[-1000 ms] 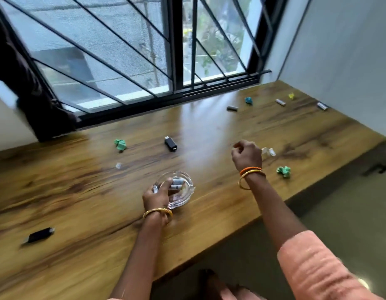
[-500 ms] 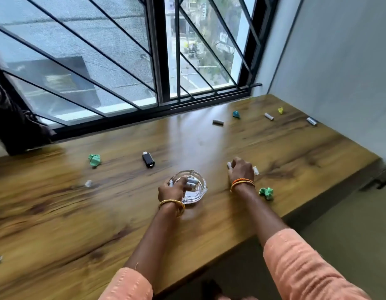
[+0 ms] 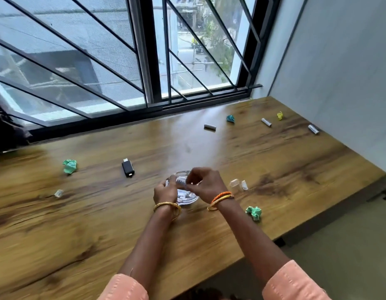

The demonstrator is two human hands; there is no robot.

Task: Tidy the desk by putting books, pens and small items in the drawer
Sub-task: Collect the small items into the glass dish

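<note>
Glass bowl (image 3: 187, 199), mid-desk (image 3: 274, 165): left hand (image 3: 165, 192) grips rim; right hand (image 3: 206, 186) pinches a battery (image 3: 180, 182) over it. Likely heavy, slippery, breakable; hold by rim, both sides.

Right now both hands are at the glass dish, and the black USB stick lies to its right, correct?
Not quite. The head view shows the left hand and right hand at the glass dish, but the USB stick lies to its left, not its right.
</note>
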